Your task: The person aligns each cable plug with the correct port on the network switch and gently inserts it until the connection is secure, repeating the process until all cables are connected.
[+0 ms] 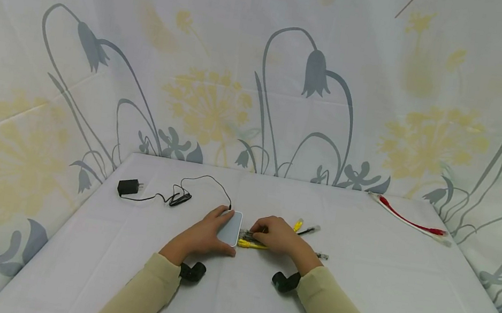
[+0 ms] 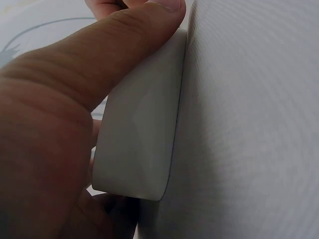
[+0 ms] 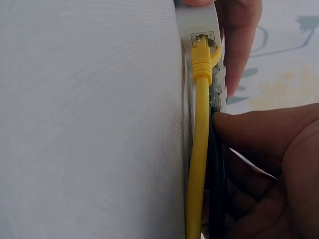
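Note:
A small white network switch (image 1: 230, 228) lies flat on the white-covered table. My left hand (image 1: 204, 233) grips it by its two ends, the thumb at the near end; its smooth side (image 2: 139, 129) fills the left wrist view. A yellow network cable (image 3: 200, 124) has its plug in the port nearest me. With thumb and fingers, my right hand (image 1: 283, 235) pinches a black network cable (image 3: 217, 169) just behind its plug, close beside the yellow one at the row of ports. The thumb partly covers that plug.
A black power adapter (image 1: 128, 187) lies at the left, its bundled cord (image 1: 180, 199) running to the switch's far end. Beyond my right hand show loose cable ends, including a yellow plug (image 1: 298, 224). A red cable (image 1: 409, 219) and a white cable lie back right. Patterned cloth hangs behind.

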### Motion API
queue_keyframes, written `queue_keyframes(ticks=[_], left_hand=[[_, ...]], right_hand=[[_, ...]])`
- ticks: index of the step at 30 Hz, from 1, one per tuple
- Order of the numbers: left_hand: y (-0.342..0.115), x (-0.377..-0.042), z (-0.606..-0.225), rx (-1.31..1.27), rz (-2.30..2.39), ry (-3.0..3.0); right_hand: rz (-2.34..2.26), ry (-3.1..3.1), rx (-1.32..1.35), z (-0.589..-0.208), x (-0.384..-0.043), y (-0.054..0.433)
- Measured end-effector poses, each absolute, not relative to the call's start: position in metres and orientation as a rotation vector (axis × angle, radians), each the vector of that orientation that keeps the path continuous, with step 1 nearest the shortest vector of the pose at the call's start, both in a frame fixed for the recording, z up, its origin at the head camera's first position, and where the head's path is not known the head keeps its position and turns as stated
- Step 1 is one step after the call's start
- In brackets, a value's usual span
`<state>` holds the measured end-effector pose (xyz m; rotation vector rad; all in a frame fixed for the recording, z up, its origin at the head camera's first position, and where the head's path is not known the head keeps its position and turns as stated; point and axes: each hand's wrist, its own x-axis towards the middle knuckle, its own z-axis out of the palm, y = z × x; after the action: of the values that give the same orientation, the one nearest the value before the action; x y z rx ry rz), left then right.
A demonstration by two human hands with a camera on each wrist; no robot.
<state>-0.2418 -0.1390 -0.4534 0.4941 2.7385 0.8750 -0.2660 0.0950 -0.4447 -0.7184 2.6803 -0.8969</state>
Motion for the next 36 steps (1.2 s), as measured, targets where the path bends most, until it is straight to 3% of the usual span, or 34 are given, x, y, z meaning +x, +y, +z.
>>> queue_keyframes(ticks=[36], left_hand=[[-0.1360, -0.2400, -0.4468, 0.493, 0.860, 2.741]], right_hand=[[-0.873, 2.735, -0.745, -0.4460, -0.2700, 0.0880]])
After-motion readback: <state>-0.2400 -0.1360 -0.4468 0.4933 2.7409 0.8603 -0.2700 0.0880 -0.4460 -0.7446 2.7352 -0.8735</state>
